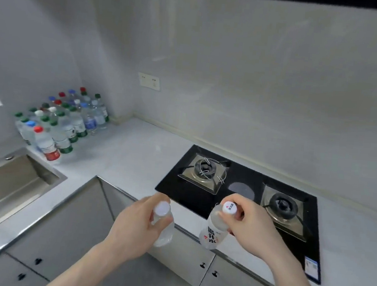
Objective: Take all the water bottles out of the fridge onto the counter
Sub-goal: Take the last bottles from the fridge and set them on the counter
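Note:
My left hand (135, 227) grips a clear water bottle (164, 227) with a white cap, held upright in front of the counter edge. My right hand (248, 225) grips a second white-capped bottle (213, 230) near its neck; this one has a white label with black characters. Both bottles hang in the air just before the stove. Several water bottles (59, 122) with green, red, blue and white caps stand grouped on the grey counter (125, 155) in the far left corner. The fridge is out of view.
A black two-burner gas hob (242, 193) is set into the counter ahead and to the right. A steel sink (6, 179) lies at the left. Grey cabinet doors (66, 230) run below the counter. A wall socket (149, 81) sits on the backsplash.

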